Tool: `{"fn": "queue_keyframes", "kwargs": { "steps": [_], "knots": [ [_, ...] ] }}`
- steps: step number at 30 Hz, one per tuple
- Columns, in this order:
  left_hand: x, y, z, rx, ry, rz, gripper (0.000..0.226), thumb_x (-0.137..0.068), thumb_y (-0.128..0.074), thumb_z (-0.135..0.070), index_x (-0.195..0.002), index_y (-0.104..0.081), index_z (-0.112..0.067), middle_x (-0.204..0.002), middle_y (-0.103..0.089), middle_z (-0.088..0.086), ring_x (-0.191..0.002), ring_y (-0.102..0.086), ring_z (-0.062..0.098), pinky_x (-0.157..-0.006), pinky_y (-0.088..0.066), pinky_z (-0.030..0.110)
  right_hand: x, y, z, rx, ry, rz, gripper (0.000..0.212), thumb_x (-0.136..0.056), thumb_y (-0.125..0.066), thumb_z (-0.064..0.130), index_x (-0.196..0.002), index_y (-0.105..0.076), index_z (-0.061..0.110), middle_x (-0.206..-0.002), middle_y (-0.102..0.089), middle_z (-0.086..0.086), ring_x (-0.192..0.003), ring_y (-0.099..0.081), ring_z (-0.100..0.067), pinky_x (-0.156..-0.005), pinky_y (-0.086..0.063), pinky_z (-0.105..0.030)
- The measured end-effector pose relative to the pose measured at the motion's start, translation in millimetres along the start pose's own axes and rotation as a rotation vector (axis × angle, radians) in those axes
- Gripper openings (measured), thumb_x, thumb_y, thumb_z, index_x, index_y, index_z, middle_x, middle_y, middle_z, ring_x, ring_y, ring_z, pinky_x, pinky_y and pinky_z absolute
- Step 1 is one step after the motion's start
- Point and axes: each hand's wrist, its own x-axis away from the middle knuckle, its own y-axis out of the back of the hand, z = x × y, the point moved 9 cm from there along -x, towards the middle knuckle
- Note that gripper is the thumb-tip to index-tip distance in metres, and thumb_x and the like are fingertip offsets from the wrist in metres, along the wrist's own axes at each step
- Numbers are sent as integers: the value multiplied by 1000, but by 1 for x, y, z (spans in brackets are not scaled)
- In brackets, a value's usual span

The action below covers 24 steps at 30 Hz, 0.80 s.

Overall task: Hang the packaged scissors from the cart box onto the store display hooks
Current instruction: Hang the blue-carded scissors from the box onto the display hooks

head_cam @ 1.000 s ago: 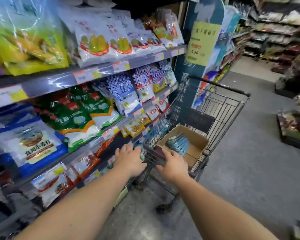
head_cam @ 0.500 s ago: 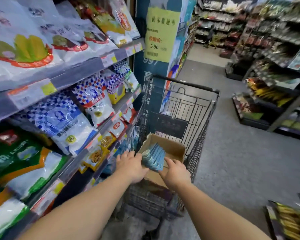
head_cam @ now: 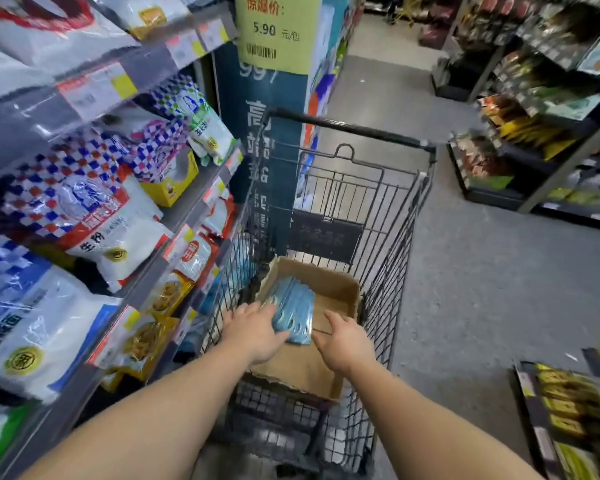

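A stack of blue packaged scissors (head_cam: 294, 308) lies in an open cardboard box (head_cam: 331, 282) inside a black wire cart (head_cam: 388, 209). My left hand (head_cam: 257, 329) reaches into the box, its fingers laid on the stack's left side. My right hand (head_cam: 345, 342) hovers over the box just right of the stack, fingers straight and pointing at it, holding nothing. No display hooks are in view.
Shelves of flour and snack bags (head_cam: 94, 216) run close along the cart's left side. A blue pillar with a yellow price sign (head_cam: 274, 29) stands ahead of the cart. More shelving (head_cam: 534, 133) lines the right, and a low display (head_cam: 568, 420) sits at bottom right. Grey floor lies between.
Both hands left the cart's near rim and moved forward into the box, closing in on the blue stack. The view has moved forward along the aisle.
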Motion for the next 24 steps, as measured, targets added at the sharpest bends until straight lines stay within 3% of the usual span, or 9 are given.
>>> {"fn": "queue_keyframes", "kwargs": {
  "steps": [12, 18, 24],
  "knots": [
    [-108, -20, -5, 152, 226, 74, 76, -88, -53, -61, -150, -29, -25, -153, -38, 3, -137, -37, 29, -112, -33, 38, -146, 34, -35, 38, 82, 104, 60, -91, -51, 48, -144, -34, 27, -140, -47, -7, -127, -46, -30, -104, -42, -46],
    [-154, -64, 2, 249, 266, 151, 78, -90, -56, -56, -153, -25, -22, -154, -38, 7, -138, -37, 31, -111, -36, 39, -183, -11, -53, 11, 22, 196, 56, -91, -53, 46, -141, -38, 26, -133, -50, -7, -122, -49, -28, -100, -45, -43],
    [-216, -122, 30, 278, 307, 174, 70, -89, -59, -52, -146, -37, -17, -146, -47, 10, -131, -47, 31, -105, -40, 36, -222, -77, -71, -37, -74, 256, 57, -89, -56, 40, -141, -40, 24, -133, -51, -14, -123, -49, -33, -102, -43, -40]
  ]
}}
